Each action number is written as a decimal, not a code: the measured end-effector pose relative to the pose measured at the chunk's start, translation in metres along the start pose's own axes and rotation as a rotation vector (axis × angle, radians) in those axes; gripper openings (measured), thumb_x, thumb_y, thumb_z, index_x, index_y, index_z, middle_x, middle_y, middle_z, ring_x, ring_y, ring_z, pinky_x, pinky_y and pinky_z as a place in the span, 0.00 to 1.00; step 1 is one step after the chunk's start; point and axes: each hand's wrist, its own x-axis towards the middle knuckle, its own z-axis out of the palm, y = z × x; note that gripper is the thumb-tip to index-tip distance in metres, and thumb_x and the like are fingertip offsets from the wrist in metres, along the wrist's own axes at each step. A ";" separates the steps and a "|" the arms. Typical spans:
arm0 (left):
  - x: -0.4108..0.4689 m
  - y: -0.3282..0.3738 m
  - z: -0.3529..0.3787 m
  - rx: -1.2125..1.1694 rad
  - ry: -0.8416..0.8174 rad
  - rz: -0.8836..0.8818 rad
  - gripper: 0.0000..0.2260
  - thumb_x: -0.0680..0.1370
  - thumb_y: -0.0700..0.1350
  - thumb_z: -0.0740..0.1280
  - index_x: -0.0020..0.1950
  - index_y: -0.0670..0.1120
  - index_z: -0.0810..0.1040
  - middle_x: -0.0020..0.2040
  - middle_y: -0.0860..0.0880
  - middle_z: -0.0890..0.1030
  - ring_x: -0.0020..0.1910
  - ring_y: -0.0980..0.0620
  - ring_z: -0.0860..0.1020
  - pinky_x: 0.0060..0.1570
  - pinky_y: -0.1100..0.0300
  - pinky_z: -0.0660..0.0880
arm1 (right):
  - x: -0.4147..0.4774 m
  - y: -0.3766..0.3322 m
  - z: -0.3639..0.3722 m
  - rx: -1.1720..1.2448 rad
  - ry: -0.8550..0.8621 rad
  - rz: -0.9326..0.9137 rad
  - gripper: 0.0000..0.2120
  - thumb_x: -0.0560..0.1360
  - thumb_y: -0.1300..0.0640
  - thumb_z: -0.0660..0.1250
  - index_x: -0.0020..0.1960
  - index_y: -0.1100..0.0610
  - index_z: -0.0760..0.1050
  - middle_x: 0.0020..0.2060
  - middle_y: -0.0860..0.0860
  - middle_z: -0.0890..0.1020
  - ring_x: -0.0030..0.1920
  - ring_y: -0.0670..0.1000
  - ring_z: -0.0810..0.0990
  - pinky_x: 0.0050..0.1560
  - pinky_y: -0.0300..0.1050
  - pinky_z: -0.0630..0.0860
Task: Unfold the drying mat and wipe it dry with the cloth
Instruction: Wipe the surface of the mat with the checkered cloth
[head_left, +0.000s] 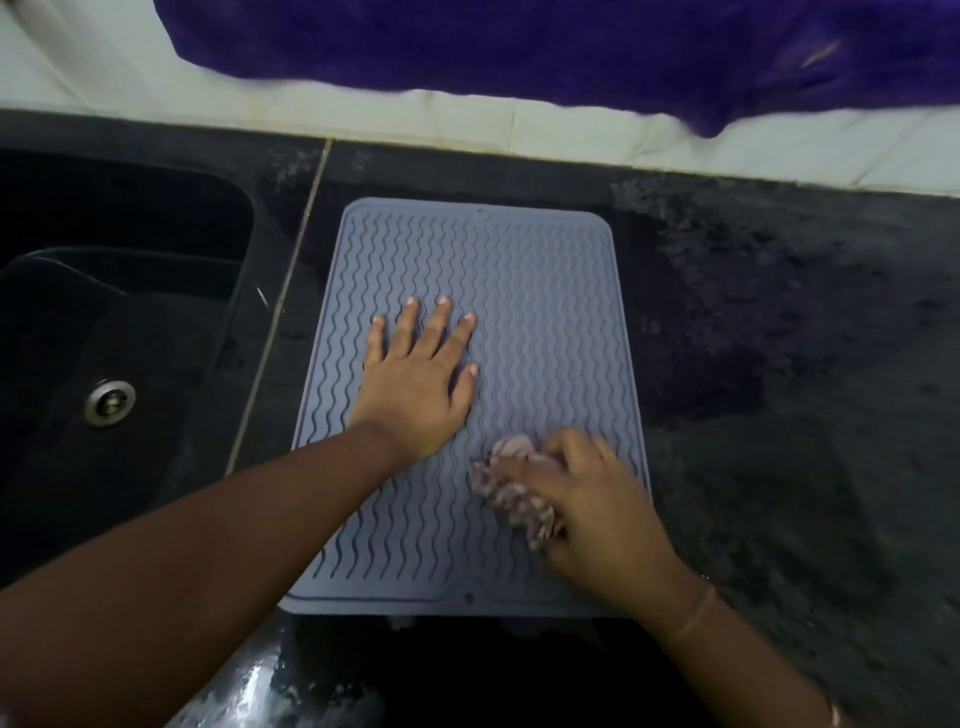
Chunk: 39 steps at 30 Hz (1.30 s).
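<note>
A grey drying mat (530, 291) with wavy ridges lies fully unfolded and flat on the black counter. My left hand (415, 379) presses flat on the mat's middle left, fingers spread. My right hand (597, 509) grips a bunched pale pinkish cloth (511, 480) and holds it against the mat's near right part. The cloth and this hand are blurred. Part of the cloth is hidden under my fingers.
A black sink (119, 312) with a metal drain (110, 402) sits to the left of the mat. Dark speckled counter (779, 364) stretches to the right. A purple fabric (571, 47) hangs over the white wall at the back. The near counter edge looks wet.
</note>
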 end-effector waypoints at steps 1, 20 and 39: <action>0.000 0.000 0.000 -0.002 -0.004 0.003 0.26 0.80 0.58 0.44 0.77 0.54 0.46 0.79 0.51 0.46 0.77 0.46 0.41 0.73 0.43 0.37 | 0.011 0.004 -0.001 0.000 0.031 0.014 0.27 0.64 0.52 0.72 0.61 0.43 0.73 0.45 0.52 0.72 0.45 0.57 0.73 0.39 0.48 0.74; 0.002 0.000 0.002 0.002 -0.014 0.011 0.26 0.81 0.57 0.43 0.78 0.52 0.47 0.79 0.48 0.46 0.77 0.43 0.42 0.71 0.43 0.35 | -0.052 -0.042 0.022 -0.092 0.066 0.075 0.31 0.58 0.54 0.75 0.61 0.47 0.74 0.44 0.55 0.76 0.42 0.58 0.75 0.36 0.46 0.72; 0.010 0.006 -0.003 0.025 -0.044 -0.022 0.28 0.78 0.56 0.50 0.76 0.48 0.54 0.78 0.46 0.50 0.76 0.39 0.45 0.72 0.39 0.40 | -0.065 -0.048 0.023 0.191 0.199 0.342 0.31 0.62 0.63 0.69 0.63 0.47 0.74 0.50 0.54 0.73 0.51 0.58 0.73 0.45 0.52 0.76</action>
